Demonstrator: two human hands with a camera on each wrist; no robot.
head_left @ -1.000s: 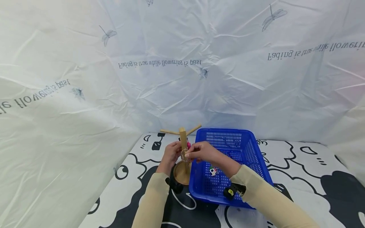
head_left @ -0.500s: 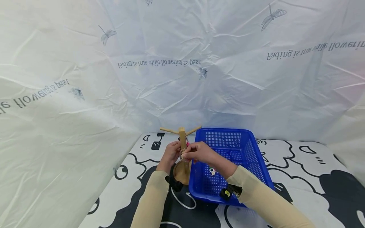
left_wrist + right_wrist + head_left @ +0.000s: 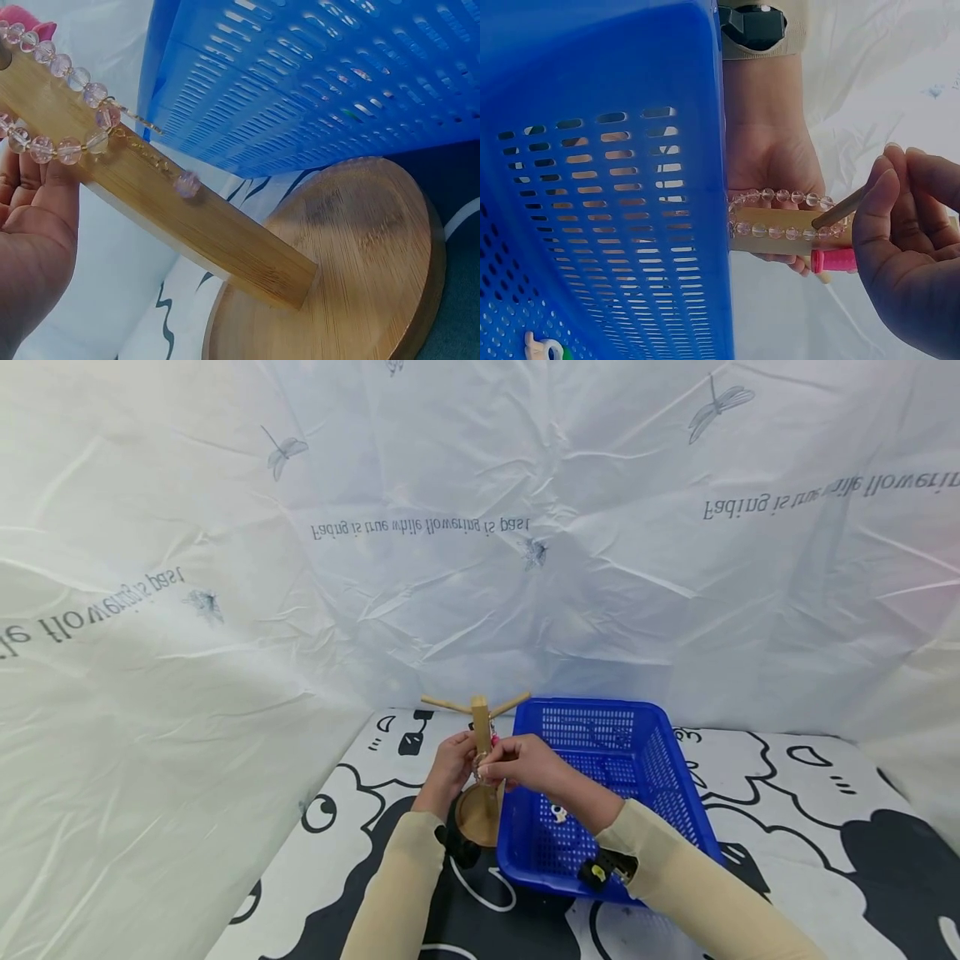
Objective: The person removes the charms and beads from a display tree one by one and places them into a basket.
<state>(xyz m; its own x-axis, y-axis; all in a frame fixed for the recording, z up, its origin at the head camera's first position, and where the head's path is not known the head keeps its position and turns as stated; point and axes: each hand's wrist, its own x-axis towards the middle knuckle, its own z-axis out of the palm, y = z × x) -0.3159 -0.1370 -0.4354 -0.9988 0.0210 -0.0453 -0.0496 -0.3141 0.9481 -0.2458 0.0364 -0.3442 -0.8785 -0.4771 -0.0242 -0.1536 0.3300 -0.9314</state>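
A wooden stand (image 3: 262,259) with a round base (image 3: 477,816) rises between the hands. A bracelet of clear pink beads (image 3: 69,152) loops round a wooden peg (image 3: 836,212) on the stand's post; its thin gold chain, with a bead at the end, dangles against the wood. My right hand (image 3: 911,240) pinches the peg near its free end with thumb and fingers. From the left, my left hand (image 3: 37,247) holds the post, its fingers passing behind it. A bright pink piece (image 3: 834,260) shows just beyond the post.
A blue plastic basket (image 3: 678,777) stands right beside the stand, under the right forearm. Inside lies a small white trinket (image 3: 558,814). Two more pegs (image 3: 512,703) spread from the top of the stand. A white printed curtain (image 3: 480,610) hangs close behind.
My right hand has shifted slightly left against the post, covering more of the bracelet, which showed as a loop a second ago. The left hand and the stand stay in place.
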